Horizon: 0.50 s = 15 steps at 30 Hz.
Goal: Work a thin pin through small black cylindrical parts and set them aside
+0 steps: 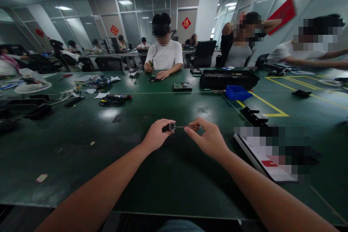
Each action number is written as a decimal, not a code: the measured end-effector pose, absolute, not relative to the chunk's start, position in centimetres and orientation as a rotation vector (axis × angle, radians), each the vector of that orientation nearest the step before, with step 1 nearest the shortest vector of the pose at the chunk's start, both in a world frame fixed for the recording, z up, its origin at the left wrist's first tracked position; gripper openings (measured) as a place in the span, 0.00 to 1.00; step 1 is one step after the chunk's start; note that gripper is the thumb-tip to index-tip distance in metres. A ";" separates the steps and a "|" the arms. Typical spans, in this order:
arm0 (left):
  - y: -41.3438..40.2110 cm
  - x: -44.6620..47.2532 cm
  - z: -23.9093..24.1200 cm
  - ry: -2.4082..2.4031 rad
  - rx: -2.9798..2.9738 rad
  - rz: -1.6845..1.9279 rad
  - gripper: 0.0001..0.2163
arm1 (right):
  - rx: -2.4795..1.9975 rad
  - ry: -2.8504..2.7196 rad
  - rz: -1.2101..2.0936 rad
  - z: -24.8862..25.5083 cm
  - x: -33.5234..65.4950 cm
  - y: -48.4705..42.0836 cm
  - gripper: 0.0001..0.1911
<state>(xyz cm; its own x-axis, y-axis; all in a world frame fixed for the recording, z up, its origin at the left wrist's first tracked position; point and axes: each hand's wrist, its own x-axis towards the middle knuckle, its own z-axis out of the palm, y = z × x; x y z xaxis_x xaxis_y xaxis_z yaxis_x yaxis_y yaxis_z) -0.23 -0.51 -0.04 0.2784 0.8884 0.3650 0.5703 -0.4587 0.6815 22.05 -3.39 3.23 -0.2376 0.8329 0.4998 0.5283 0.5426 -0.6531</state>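
My left hand (156,135) is closed around a small dark cylindrical part (170,127) with a round silvery end, held just above the green table (168,174). My right hand (208,138) pinches the reddish handle of a thin screwdriver (191,127). The screwdriver's metal shaft points left, and its tip meets the round end of the part. Both hands are close together in the middle of the view, with my forearms reaching in from the bottom.
A blue bin (238,92), a long black tray (228,78) and black parts (254,115) lie to the right. A white booklet (268,163) is near my right arm. Across the table a person in white (164,58) works; cables (112,100) lie at left.
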 end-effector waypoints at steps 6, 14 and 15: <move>-0.4 -0.4 0.1 1.321 2.125 1.056 0.18 | -1.092 -1.977 0.580 3.3 21.8 -3.5 0.07; -0.5 -0.2 0.1 1.312 2.161 1.021 0.18 | -1.251 -1.865 0.641 3.5 21.6 -3.6 0.21; -0.5 -0.2 0.1 1.310 2.168 1.015 0.18 | -1.263 -1.858 0.633 3.5 21.6 -3.6 0.19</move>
<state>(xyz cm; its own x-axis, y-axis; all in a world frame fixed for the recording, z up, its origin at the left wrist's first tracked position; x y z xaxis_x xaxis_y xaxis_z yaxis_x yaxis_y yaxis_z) -0.19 -0.52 0.07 0.2933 0.8801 0.3733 0.5818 -0.4741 0.6608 21.64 -3.59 3.48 -0.1959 0.9246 0.3268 0.5324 0.3802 -0.7563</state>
